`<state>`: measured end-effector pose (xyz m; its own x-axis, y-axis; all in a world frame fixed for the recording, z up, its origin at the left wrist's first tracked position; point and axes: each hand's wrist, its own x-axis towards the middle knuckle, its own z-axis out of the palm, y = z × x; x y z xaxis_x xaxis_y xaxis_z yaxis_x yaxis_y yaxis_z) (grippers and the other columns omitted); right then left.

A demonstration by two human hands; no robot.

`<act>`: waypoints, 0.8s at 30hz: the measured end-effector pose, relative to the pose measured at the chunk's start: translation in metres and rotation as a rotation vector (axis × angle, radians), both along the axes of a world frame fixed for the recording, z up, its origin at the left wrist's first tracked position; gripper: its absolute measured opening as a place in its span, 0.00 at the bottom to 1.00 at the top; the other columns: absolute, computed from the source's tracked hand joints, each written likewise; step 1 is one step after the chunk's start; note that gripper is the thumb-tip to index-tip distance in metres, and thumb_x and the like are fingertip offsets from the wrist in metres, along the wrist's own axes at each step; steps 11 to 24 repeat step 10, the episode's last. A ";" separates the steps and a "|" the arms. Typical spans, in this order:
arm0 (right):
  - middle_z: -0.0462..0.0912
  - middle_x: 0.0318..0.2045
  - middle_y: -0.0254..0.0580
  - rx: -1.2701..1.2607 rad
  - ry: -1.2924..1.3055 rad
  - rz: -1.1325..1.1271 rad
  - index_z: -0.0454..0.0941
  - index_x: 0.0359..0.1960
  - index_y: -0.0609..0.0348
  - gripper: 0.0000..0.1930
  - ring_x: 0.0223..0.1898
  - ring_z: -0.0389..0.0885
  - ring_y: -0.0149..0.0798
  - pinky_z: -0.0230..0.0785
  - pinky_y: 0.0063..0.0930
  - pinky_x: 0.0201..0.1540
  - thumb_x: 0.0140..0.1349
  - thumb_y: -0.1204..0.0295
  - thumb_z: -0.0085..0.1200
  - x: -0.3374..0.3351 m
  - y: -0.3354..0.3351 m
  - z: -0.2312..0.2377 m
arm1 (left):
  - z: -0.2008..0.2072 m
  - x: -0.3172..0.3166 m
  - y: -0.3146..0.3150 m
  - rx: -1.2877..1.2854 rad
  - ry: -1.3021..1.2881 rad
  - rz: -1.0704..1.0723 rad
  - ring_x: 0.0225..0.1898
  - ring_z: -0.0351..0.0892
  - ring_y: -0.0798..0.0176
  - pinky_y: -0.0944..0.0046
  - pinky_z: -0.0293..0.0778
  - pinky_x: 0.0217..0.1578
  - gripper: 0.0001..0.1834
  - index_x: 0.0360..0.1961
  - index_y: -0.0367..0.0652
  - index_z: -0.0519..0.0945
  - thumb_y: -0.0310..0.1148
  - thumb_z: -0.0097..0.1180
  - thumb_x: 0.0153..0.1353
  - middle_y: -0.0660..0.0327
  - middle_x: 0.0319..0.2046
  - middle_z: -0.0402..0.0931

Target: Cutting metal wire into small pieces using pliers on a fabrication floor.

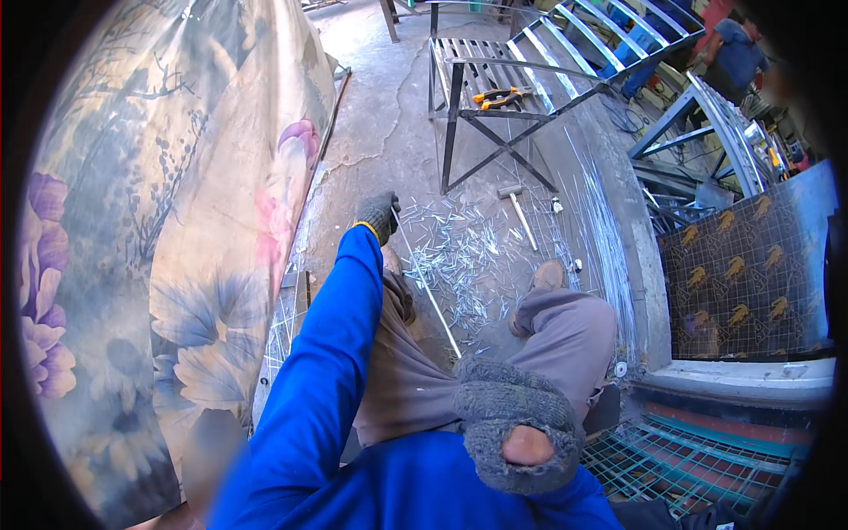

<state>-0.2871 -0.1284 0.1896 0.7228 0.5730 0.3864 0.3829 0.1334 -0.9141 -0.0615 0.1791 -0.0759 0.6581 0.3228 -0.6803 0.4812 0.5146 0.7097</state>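
Note:
A thin, straight metal rod slants between my two hands, over the floor and in front of my legs. My left hand, in a dark knitted glove with a yellow cuff edge, is closed around its far end. Close to my body, my right hand is wrapped about the near end, which disappears into the grey glove. Skin shows through a hole in that glove. Below the rod, many short cut metal pieces lie scattered between my feet. A hammer rests beside them.
Ahead stands a metal chair frame with orange-and-black pliers on its seat. Long thin rods lie along the right. A flowered cloth hangs at left. Green wire mesh sits lower right. Another person is at far right.

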 end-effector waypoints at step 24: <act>0.83 0.50 0.42 -0.153 -0.035 -0.029 0.80 0.52 0.56 0.21 0.55 0.81 0.48 0.72 0.47 0.61 0.57 0.65 0.66 0.002 -0.004 0.006 | -0.007 0.002 0.017 -0.162 -0.097 0.053 0.10 0.63 0.68 0.69 0.63 0.12 0.09 0.31 0.47 0.74 0.38 0.53 0.66 0.69 0.13 0.69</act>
